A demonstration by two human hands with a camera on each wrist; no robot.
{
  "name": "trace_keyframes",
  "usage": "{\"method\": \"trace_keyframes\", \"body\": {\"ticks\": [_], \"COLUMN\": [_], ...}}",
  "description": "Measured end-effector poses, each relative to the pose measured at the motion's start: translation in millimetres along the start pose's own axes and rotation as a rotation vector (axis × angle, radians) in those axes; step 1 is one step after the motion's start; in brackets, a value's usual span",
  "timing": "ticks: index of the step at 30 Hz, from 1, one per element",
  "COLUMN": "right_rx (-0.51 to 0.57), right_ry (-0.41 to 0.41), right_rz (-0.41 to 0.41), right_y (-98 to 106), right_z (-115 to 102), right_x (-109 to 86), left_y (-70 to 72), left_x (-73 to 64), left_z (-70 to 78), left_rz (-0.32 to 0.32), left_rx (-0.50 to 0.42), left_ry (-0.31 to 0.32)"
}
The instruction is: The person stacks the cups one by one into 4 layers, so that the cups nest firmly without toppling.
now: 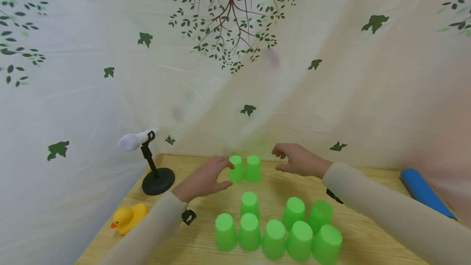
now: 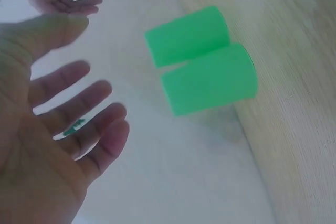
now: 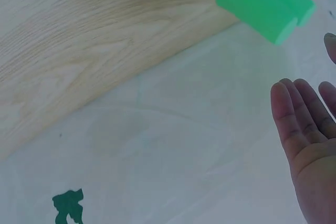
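Two green cups stand upside down side by side at the table's back edge, a left one (image 1: 237,170) and a right one (image 1: 253,169). My left hand (image 1: 206,178) is just left of the pair, fingers spread and holding nothing; in the head view its fingertips overlap the left cup. In the left wrist view a gap shows between that hand (image 2: 68,114) and both cups (image 2: 210,80). My right hand (image 1: 299,159) hovers to the right of the pair, its palm bare. The right wrist view shows its relaxed fingers (image 3: 302,111) apart from the cups (image 3: 257,6).
Nearer on the wooden table (image 1: 198,232) stand several more upturned green cups (image 1: 274,238), some in a front row. At the left are a microphone on a black stand (image 1: 158,180) and a yellow rubber duck (image 1: 128,218). A blue cylinder (image 1: 427,193) lies far right; a leaf-print curtain (image 1: 220,105) hangs behind.
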State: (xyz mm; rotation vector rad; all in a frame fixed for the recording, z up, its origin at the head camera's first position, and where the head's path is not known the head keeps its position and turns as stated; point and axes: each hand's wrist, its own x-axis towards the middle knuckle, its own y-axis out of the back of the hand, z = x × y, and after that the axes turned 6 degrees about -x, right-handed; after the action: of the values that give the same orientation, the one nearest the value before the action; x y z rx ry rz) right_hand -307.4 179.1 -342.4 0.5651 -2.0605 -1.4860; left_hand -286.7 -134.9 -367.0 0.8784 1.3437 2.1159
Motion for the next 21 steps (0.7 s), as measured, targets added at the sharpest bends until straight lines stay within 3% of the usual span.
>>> {"method": "trace_keyframes", "body": {"ticks": [4,9,14,21], "right_rx": [-0.052,-0.057,-0.034,-0.037], "right_ry": [0.060,0.076,0.065,0.047], "right_rz": [-0.021,-0.048,-0.068,-0.079], "right_y": [2,0,0,-1], "right_z": [-8,-16,-24,-25], "right_x": [-30.6,-64.2,-86.0,-102.3], "left_y": [-1.9,-7.4,-12.8,-16.6], "left_x": [-3.3,-5.1,-5.1,-0.4], "left_z": [11.1,23.0,26.5,29.4], "left_rz": [-0.091,-0.181,-0.204,-0.212], "left_rx": [-0.035,-0.071,-0.093,-0.102], "left_ry": [-0.033,-0.059,-0.085,-0.106]}}
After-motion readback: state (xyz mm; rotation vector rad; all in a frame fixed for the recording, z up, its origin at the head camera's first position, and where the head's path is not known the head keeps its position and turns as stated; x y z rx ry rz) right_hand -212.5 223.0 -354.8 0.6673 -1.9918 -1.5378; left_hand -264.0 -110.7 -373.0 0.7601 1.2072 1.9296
